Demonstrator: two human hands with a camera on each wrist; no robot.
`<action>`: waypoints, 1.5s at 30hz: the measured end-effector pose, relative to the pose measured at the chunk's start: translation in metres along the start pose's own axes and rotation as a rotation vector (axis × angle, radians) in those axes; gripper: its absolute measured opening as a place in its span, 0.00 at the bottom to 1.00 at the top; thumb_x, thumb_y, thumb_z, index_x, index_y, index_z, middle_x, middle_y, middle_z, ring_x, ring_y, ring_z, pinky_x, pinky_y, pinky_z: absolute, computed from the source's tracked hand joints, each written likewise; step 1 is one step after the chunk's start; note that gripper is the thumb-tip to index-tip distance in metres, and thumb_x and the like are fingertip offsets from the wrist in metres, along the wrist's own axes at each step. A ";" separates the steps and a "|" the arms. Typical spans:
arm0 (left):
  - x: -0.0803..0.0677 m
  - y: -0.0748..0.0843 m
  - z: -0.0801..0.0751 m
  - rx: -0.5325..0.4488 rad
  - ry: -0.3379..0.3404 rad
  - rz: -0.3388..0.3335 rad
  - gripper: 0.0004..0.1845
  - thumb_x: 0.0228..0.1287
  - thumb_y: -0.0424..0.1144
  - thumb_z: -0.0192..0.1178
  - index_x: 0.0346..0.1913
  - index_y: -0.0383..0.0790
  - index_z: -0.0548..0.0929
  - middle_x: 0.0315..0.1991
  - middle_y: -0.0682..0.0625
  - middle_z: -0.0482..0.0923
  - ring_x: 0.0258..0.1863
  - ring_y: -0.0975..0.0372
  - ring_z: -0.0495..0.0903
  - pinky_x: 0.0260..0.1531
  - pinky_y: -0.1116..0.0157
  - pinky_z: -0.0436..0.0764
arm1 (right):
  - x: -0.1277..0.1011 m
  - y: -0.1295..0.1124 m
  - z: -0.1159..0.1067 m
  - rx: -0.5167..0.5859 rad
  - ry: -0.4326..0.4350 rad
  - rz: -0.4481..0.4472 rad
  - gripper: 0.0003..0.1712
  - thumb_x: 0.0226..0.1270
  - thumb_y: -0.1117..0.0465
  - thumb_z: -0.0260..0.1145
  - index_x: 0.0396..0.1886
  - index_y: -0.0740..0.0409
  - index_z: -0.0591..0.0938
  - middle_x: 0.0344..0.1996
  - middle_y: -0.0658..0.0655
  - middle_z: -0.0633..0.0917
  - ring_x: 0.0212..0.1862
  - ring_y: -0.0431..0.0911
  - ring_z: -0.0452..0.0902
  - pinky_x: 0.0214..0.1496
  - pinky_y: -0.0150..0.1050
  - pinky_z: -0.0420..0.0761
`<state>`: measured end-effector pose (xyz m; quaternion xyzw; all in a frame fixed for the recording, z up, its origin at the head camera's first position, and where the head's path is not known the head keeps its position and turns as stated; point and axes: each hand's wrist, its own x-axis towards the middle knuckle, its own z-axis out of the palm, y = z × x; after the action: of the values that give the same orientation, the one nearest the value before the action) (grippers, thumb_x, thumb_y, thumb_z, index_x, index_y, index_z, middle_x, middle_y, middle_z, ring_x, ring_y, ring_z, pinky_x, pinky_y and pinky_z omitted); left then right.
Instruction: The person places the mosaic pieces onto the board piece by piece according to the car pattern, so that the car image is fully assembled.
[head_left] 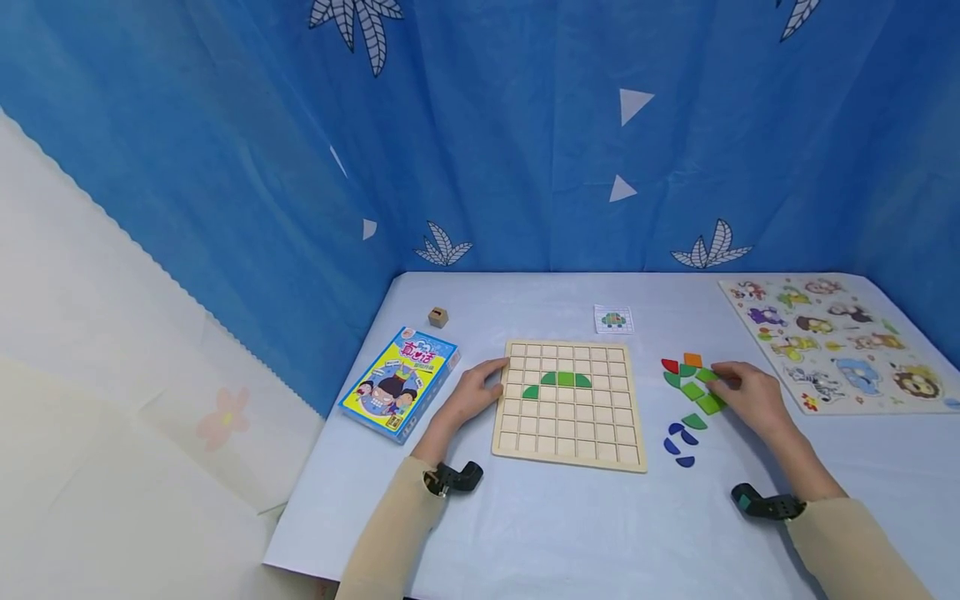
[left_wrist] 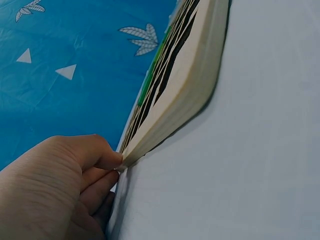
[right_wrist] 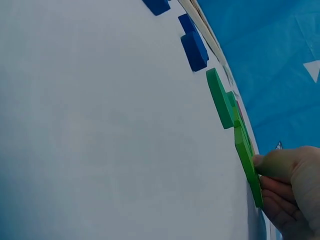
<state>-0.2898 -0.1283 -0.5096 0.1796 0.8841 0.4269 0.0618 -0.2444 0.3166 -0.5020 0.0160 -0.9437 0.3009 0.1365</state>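
Note:
A wooden grid board (head_left: 567,464) lies on the table with several green pieces (head_left: 566,379) in its upper cells. My left hand (head_left: 474,395) rests its thumb and index fingertips against the board's left edge near the far corner; the left wrist view shows the thumb (left_wrist: 102,152) at that edge. To the right of the board, my right hand (head_left: 750,396) pinches a light green square (head_left: 706,376) between thumb and index finger. Other light green squares (head_left: 692,391) lie beside it. In the right wrist view the thumb (right_wrist: 275,162) overlaps the green pieces (right_wrist: 243,150).
Red (head_left: 670,365), orange (head_left: 692,360) and blue pieces (head_left: 671,446) lie near the right hand. A pattern card (head_left: 613,319) is behind the board. A game box (head_left: 401,383) and small wooden block (head_left: 438,317) stand left; an animal puzzle board (head_left: 855,346) lies right.

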 end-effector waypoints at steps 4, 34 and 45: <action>0.000 -0.001 0.000 0.002 0.003 -0.002 0.27 0.65 0.30 0.55 0.68 0.41 0.68 0.67 0.47 0.65 0.68 0.57 0.59 0.66 0.60 0.61 | 0.001 0.000 0.000 -0.012 0.011 -0.026 0.18 0.59 0.69 0.66 0.47 0.76 0.77 0.42 0.75 0.78 0.45 0.67 0.74 0.45 0.60 0.75; 0.003 -0.002 0.001 -0.006 -0.002 -0.002 0.28 0.65 0.31 0.54 0.68 0.42 0.67 0.67 0.47 0.64 0.68 0.57 0.59 0.66 0.61 0.60 | 0.014 -0.174 0.092 0.281 -0.254 -0.326 0.16 0.58 0.63 0.70 0.46 0.63 0.84 0.44 0.58 0.84 0.44 0.53 0.80 0.46 0.49 0.80; 0.002 -0.002 0.001 -0.014 -0.006 -0.002 0.28 0.65 0.30 0.54 0.68 0.41 0.67 0.67 0.47 0.64 0.68 0.57 0.59 0.66 0.61 0.60 | 0.009 -0.167 0.112 0.213 -0.268 -0.419 0.14 0.57 0.66 0.70 0.44 0.62 0.85 0.42 0.57 0.84 0.44 0.50 0.79 0.43 0.43 0.81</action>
<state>-0.2918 -0.1285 -0.5118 0.1797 0.8811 0.4325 0.0659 -0.2618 0.1167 -0.4932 0.2650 -0.8925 0.3588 0.0674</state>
